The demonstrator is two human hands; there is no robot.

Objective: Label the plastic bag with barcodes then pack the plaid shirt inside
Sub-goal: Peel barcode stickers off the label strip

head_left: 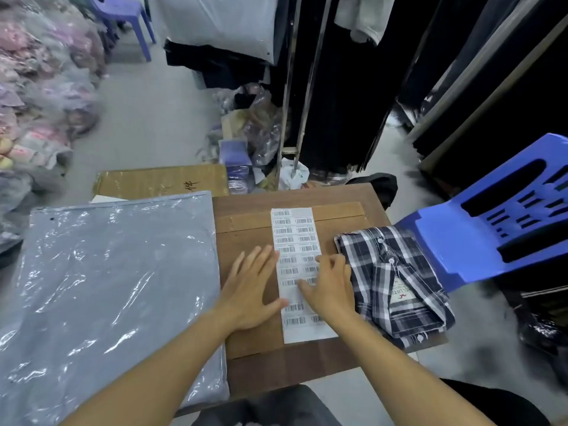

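Note:
A white sheet of barcode stickers (292, 235) lies lengthwise on a flat cardboard piece atop the small brown table (310, 370). My left hand (252, 287) rests flat, fingers spread, on the sheet's left edge. My right hand (330, 287) lies on the sheet's right side, its fingertips pinching at a sticker near the middle. A folded navy-and-white plaid shirt (396, 284) with a paper tag sits at the table's right edge. A stack of clear plastic bags (107, 287) lies flat to the left.
A blue plastic chair (504, 210) lies tipped to the right of the shirt. A cardboard box (163, 182) stands behind the bags. Bagged garments are heaped on the floor at the far left, and dark clothes hang on racks behind the table.

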